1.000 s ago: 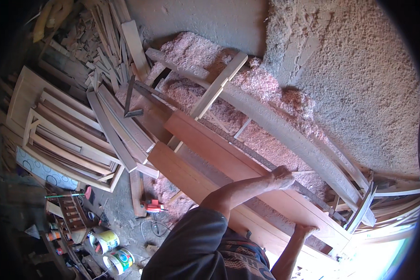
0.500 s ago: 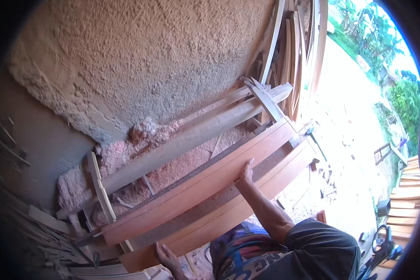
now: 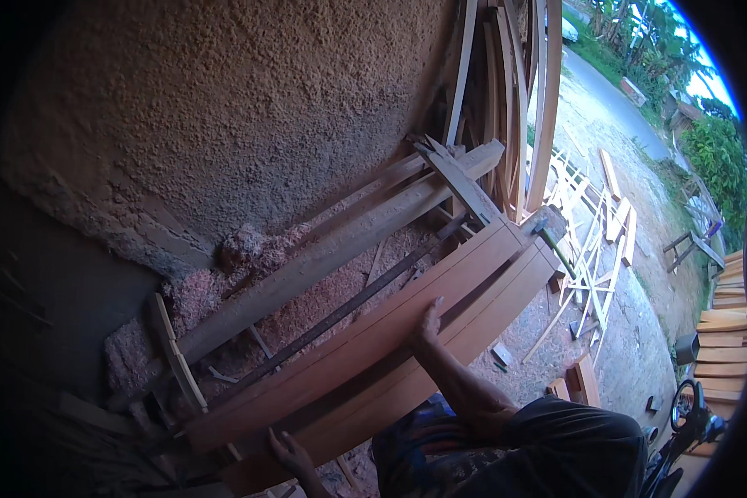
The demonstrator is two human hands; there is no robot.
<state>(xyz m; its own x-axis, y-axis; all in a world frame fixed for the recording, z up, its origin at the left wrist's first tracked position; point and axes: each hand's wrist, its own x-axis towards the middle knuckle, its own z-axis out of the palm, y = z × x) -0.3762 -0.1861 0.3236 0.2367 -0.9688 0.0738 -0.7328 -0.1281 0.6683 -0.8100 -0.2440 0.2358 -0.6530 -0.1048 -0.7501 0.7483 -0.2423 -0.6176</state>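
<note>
Two long reddish-brown boards lie side by side on a rough wooden stand, a thin line marked along each. The far board [image 3: 332, 353] and the near board [image 3: 390, 378] are parted by a narrow dark gap. My right hand [image 3: 427, 324] rests against the near edge of the far board around its middle, fingers stretched out. Lower left, by the end of the near board, is my left hand [image 3: 290, 454], its thumb and fingers apart. The undersides of the boards are hidden.
Behind the stand, a thick beam [image 3: 324, 249] runs along the rough wall [image 3: 249, 108], with pinkish shavings [image 3: 307, 315] beneath. Long strips [image 3: 506, 100] lean at the back. Loose sticks [image 3: 593, 257] litter the ground at right, near stacked planks [image 3: 722, 349].
The far board has shifted towards me, so the gap between the boards is narrower and a dark bar shows beyond it. My right hand has moved slightly left and nearer. The picture is darker.
</note>
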